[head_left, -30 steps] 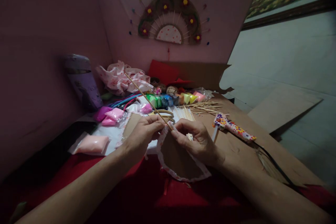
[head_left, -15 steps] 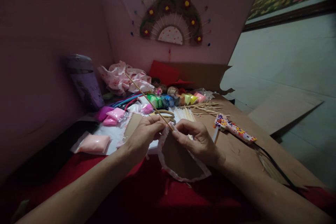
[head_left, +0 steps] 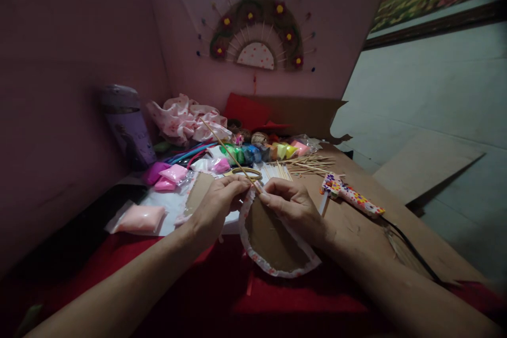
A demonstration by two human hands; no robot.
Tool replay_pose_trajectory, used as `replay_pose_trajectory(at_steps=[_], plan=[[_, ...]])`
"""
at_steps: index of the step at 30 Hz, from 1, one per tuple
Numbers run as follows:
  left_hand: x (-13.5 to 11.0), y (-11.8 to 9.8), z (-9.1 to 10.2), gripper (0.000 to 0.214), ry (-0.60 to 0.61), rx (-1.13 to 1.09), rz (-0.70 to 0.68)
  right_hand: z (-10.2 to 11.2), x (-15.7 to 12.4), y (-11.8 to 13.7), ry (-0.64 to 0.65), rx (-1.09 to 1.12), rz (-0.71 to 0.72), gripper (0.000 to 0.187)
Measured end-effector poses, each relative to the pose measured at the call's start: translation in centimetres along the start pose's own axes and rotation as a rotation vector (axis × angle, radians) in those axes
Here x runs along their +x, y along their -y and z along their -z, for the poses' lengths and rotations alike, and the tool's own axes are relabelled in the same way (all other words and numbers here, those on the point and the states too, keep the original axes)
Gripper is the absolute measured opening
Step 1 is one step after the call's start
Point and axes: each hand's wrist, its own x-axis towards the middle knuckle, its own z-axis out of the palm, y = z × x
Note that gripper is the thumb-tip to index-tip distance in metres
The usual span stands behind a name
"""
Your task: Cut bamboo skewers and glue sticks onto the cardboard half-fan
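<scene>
A thin wooden skewer [head_left: 227, 150] slants up and to the left from between my two hands. My left hand [head_left: 219, 204] pinches it near its lower end. My right hand [head_left: 293, 207] is closed too, with fingertips on the skewer and on the top rim of a half-round brown cardboard piece [head_left: 273, 240] edged in white spotted cloth. The cardboard piece lies tilted over the red cloth [head_left: 222, 296] in front of me.
Behind my hands lie pink clay packets [head_left: 139, 217], a row of coloured clay packets [head_left: 259, 151], loose skewers [head_left: 311, 162], a flower-patterned glue gun [head_left: 350, 194] with a black cord, a purple tumbler [head_left: 127, 125] and bunched pink fabric [head_left: 186, 116]. A fan-shaped decoration [head_left: 257, 37] hangs on the wall.
The skewer has slid down through my fingers, so less of it sticks out above. The cardboard piece has tipped flatter and turned its rounded edge more toward me.
</scene>
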Motion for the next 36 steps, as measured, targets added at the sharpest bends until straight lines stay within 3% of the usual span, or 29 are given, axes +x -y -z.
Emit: replay_pose_trajectory(at_steps=[12,21,36], plan=[[-0.04,0.16,0.19,0.02,0.033,0.065,-0.023,0.07,0.23,-0.24,-0.019,-0.013,-0.008,0.028],[-0.13,-0.38,-0.24,0.024,-0.005,0.199,-0.125,0.06,0.23,-0.71,0.001,-0.024,0.015,0.025],[0.08,0.04,-0.28,0.023,-0.059,0.151,-0.114,-0.12,0.14,-0.72,-0.005,-0.038,0.01,0.028]])
